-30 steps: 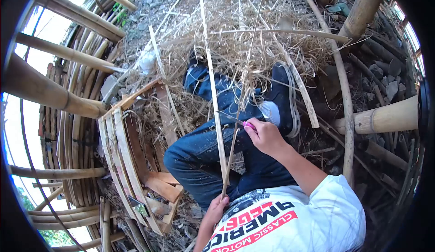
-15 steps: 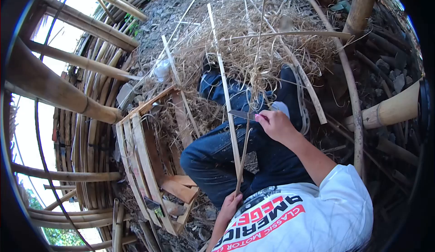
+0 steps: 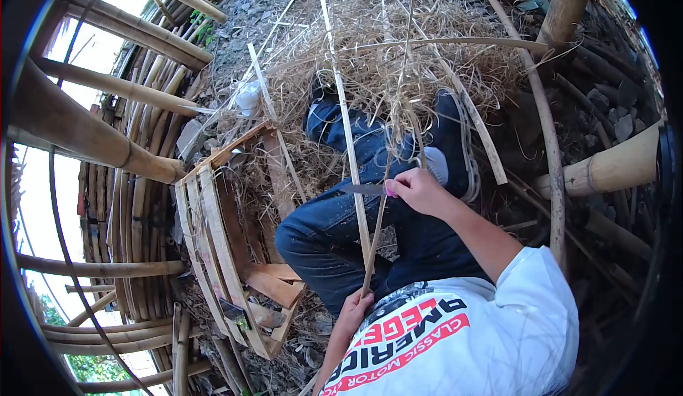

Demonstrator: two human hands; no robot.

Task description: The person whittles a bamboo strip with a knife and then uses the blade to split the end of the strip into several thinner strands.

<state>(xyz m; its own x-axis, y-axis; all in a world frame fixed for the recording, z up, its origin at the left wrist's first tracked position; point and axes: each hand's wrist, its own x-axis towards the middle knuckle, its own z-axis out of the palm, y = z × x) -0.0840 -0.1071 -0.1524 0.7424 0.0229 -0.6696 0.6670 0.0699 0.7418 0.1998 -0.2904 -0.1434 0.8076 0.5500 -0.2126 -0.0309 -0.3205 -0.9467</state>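
My right hand (image 3: 421, 194) is closed around the pink handle of a knife (image 3: 364, 189). The blade points left and crosses over a pale bamboo strip (image 3: 348, 129) and a thinner bamboo strip (image 3: 379, 218), above my bent leg in dark jeans (image 3: 320, 232). Close to my waist, my left hand (image 3: 356, 309) grips the lower end of the thinner strip, where the two strips converge. Curled fibres cling to the thinner strip further up, near my shoe (image 3: 455, 136).
A slatted wooden crate (image 3: 231, 254) stands left of my knee. Beyond my feet lies a heap of bamboo shavings (image 3: 455, 61). Thick bamboo poles (image 3: 85, 122) line the left side, and another pole (image 3: 612, 161) juts in from the right. Rubble (image 3: 626, 118) lies at right.
My right hand and the knife have moved slightly left and down along the strips, towards my body. My left hand keeps its grip near my waist. The whole view has shifted a little.
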